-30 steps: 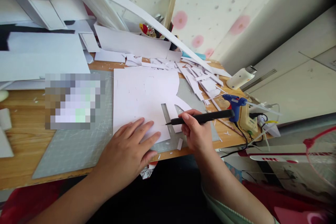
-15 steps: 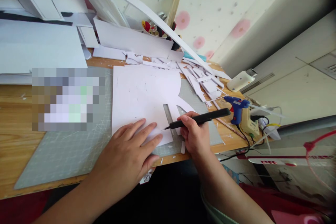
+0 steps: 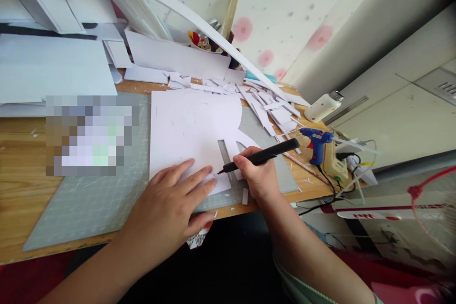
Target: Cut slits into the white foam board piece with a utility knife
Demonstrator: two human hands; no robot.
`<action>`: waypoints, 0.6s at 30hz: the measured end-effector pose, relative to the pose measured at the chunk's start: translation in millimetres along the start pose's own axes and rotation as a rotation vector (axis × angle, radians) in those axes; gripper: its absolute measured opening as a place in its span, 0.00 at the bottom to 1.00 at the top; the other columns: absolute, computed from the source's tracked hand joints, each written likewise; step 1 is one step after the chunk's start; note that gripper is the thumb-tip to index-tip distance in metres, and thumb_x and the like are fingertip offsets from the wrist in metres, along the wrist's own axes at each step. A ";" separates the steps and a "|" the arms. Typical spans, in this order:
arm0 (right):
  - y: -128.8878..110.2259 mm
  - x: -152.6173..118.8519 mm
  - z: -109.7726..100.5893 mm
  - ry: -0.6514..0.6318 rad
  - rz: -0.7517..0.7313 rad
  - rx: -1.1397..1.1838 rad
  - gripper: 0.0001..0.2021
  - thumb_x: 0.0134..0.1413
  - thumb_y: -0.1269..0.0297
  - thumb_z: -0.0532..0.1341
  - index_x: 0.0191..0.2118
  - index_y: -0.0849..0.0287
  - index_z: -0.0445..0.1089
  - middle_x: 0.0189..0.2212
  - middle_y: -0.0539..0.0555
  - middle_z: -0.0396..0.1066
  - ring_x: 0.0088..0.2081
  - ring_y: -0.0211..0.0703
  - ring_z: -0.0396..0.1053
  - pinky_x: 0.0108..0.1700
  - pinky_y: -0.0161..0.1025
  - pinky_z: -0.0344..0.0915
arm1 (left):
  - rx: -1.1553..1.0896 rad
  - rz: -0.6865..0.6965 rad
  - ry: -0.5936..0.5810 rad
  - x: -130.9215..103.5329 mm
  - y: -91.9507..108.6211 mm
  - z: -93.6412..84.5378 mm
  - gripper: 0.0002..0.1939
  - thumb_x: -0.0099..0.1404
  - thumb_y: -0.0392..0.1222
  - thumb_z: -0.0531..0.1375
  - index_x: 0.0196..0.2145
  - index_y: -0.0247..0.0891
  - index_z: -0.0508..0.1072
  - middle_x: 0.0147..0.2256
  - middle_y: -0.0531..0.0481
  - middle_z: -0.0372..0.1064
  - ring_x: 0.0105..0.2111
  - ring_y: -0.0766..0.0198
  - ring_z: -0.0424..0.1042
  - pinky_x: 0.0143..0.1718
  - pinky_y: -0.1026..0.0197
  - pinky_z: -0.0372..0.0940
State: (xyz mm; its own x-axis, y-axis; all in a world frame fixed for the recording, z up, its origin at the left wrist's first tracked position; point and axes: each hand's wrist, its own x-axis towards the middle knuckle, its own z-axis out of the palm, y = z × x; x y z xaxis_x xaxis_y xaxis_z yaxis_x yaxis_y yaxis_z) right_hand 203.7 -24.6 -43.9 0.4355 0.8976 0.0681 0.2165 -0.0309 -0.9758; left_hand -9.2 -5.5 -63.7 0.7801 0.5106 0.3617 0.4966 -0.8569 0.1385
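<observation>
Left hand [image 3: 174, 204] opened wide, palm down, fingers spread on the lower part of the white sheet [image 3: 185, 123]; right hand [image 3: 260, 178] closed narrow in a pen grip round a slim black tool [image 3: 272, 152].

Beneath everything is the wooden table [image 3: 17, 152]; on it lies the grey gridded mat [image 3: 92, 209], and on that the sheet, flat, with a curved right side; white offcuts [image 3: 281, 115] are heaped behind and to its right. A pale bottle [image 3: 322, 107] lies tilted near the far right edge, a blue glue gun [image 3: 317, 138] nearer. The tool slants leftward over a long slot [image 3: 223, 152] in the sheet, its fine tip just beside the left fingers; whether it touches the surface, I cannot tell.

My judgement: the work looks to be at fine placing of the point; a stroke from here calls for a steady sheet and fingertips clear of the tip. One small white strip [image 3: 245, 196] lies near the front edge.
</observation>
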 end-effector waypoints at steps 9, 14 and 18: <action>9.6 8.7 -4.5 -0.068 0.037 0.089 0.15 0.40 0.53 0.70 0.21 0.57 0.69 0.12 0.43 0.57 0.17 0.34 0.53 0.20 0.34 0.51 | 0.001 -0.013 -0.059 -2.2 -0.2 -2.9 0.36 0.51 0.46 0.70 0.57 0.46 0.66 0.61 0.52 0.62 0.61 0.39 0.59 0.53 0.35 0.63; 6.4 7.9 -6.2 -0.070 0.038 0.053 0.15 0.41 0.53 0.70 0.21 0.57 0.69 0.11 0.43 0.56 0.17 0.33 0.52 0.20 0.34 0.50 | 0.002 -0.006 -0.047 -1.8 -0.8 -1.4 0.35 0.51 0.44 0.68 0.57 0.46 0.67 0.61 0.52 0.63 0.60 0.39 0.59 0.53 0.35 0.64; 7.1 7.9 -9.1 -0.059 0.034 0.036 0.16 0.40 0.52 0.70 0.20 0.57 0.67 0.12 0.43 0.56 0.17 0.33 0.52 0.20 0.33 0.51 | 0.008 -0.003 -0.040 -1.7 -1.3 -1.2 0.35 0.51 0.45 0.68 0.57 0.46 0.66 0.61 0.53 0.62 0.60 0.39 0.59 0.52 0.35 0.64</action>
State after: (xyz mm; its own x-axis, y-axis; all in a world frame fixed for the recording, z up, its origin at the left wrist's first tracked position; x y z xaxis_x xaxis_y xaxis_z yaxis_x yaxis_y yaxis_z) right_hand 216.6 -21.7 -48.4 0.3893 0.9208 0.0233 0.1700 -0.0470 -0.9843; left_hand -11.6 -5.3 -63.4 0.7928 0.5161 0.3242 0.5021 -0.8546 0.1324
